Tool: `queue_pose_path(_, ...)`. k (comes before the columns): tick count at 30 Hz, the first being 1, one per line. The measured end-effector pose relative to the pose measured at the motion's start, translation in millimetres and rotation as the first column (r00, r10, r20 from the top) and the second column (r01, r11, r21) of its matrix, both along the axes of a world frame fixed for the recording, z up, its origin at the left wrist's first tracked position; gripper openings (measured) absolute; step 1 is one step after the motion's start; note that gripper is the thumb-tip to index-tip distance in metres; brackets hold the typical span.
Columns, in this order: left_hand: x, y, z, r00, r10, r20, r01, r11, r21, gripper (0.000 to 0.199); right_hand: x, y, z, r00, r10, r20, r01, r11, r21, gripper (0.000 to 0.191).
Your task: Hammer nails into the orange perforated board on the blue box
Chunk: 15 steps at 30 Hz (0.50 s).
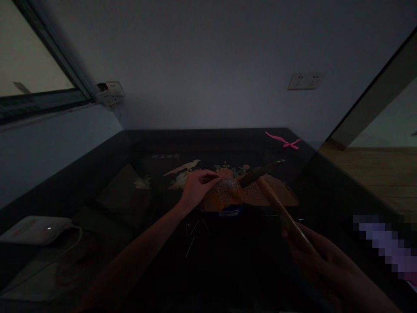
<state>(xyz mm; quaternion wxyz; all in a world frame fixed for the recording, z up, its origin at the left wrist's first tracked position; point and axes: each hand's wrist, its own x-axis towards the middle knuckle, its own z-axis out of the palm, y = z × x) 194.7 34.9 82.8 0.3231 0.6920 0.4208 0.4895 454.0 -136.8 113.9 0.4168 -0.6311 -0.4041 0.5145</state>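
My right hand (325, 256) is wrapped around the wooden handle of a hammer (276, 198). Its dark metal head is raised just right of my left hand (197, 187), over a brown-orange sheet (254, 193) dotted with many small holes. Thumb and fingers of my left hand are pinched together at the sheet's left part; what lies between them is too small and dark to make out. The sheet bulges up, with a blue object (230, 212) showing under its front edge. Several thin metal pins or nails (192, 239) lie scattered in front of it.
The dark tabletop (140, 269) bears a printed bird and flowers. To the left lies a white device (39, 230) with a cable. A pink ribbon (286, 142) is at the back right, and a pixelated purple item (384, 248) at the right edge. Behind stands a wall with sockets (304, 81).
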Motion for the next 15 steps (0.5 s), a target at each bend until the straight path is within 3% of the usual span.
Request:
queue_pose_path(9, 1, -2, -2.4, 0.999, -0.021, -0.031, 0.02, 1.0, -0.022, 0.01, -4, 8, 4.3, 0.996, 0.07, 0.047, -0.07, 0.998, 0.005, 0.049)
queue_pose_path(15, -1, -1, -5.1, 0.996, -0.011, -0.087, 0.008, 0.999, -0.046, 0.011, -5, 20, 28.5, 0.981, 0.076, 0.176, -0.085, 0.995, 0.045, 0.054)
